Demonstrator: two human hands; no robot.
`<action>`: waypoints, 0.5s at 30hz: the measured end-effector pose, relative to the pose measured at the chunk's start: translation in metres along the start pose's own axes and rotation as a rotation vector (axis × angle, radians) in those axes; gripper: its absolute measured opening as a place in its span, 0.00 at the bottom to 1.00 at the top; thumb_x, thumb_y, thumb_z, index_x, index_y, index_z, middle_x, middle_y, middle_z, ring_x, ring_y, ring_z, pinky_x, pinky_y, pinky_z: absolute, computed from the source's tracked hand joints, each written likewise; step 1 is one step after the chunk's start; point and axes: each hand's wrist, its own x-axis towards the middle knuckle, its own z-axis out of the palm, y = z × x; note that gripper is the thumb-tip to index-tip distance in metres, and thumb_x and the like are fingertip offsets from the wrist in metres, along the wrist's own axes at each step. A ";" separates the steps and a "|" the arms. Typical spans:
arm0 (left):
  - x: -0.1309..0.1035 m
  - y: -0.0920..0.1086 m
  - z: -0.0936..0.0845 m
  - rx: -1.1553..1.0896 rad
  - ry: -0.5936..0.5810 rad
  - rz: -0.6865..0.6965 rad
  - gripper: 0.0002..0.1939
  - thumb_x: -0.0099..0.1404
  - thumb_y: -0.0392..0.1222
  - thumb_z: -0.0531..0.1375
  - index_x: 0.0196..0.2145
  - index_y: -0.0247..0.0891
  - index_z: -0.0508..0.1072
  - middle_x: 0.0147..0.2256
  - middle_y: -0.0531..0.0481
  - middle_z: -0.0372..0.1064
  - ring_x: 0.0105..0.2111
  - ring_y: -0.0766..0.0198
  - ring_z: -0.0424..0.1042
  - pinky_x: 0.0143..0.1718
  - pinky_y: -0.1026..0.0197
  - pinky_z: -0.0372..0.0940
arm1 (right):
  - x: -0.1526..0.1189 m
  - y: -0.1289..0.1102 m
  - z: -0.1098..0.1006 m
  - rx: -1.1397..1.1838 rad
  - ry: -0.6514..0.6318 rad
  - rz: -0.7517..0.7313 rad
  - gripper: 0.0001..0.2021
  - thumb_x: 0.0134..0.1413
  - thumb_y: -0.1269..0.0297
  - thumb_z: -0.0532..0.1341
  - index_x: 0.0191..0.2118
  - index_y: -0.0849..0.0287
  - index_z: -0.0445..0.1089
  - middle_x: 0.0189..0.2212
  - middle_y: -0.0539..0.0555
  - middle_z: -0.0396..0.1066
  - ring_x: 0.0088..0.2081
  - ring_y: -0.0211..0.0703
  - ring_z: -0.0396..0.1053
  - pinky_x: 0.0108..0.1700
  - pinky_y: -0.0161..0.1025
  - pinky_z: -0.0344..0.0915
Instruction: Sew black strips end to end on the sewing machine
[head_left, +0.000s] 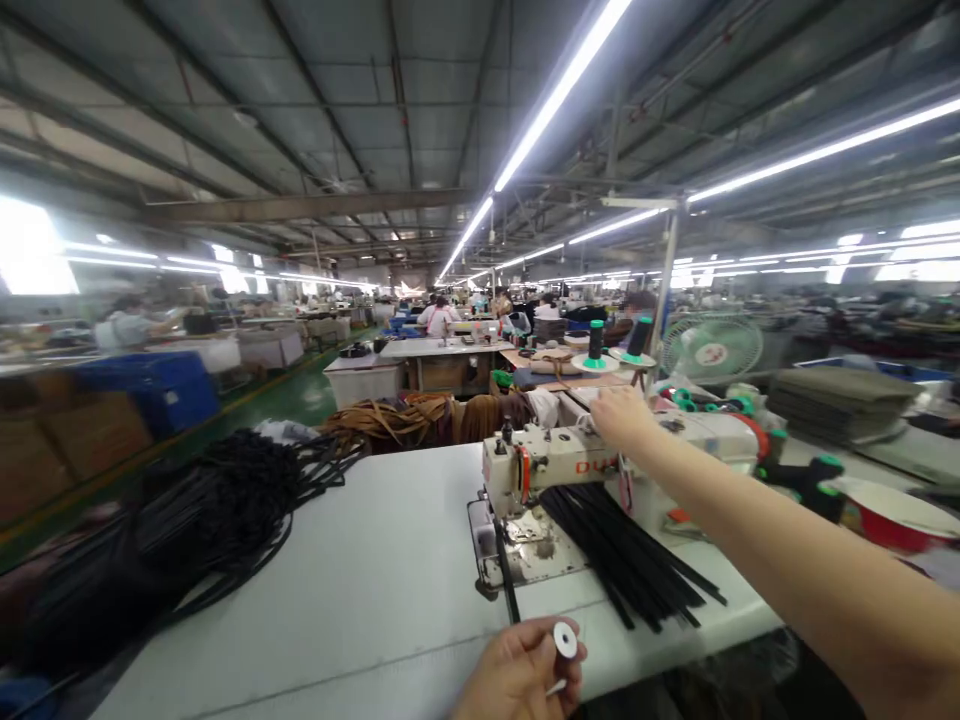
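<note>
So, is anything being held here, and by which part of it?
The left grip holds a small white round piece by its sides, holed face exposed. Whether the right grip, by the sewing machine, holds anything cannot be told.

A big sewing factory floor, this: a sewing machine (544, 452) on a white table (352, 570) right by me, thread cones (596, 347) behind it, black straps (244, 475) heaped alongside, people (439, 318) among more tables (446, 347) beyond, strip lights (562, 90) running under a wide roof (337, 55).
</note>
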 end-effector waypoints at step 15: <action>-0.001 -0.004 -0.018 0.051 -0.024 0.031 0.23 0.55 0.49 0.76 0.44 0.32 0.80 0.39 0.40 0.76 0.36 0.62 0.74 0.42 0.60 0.66 | -0.007 0.003 0.016 0.219 0.069 -0.040 0.05 0.64 0.69 0.62 0.40 0.63 0.77 0.43 0.60 0.77 0.43 0.49 0.76 0.48 0.43 0.68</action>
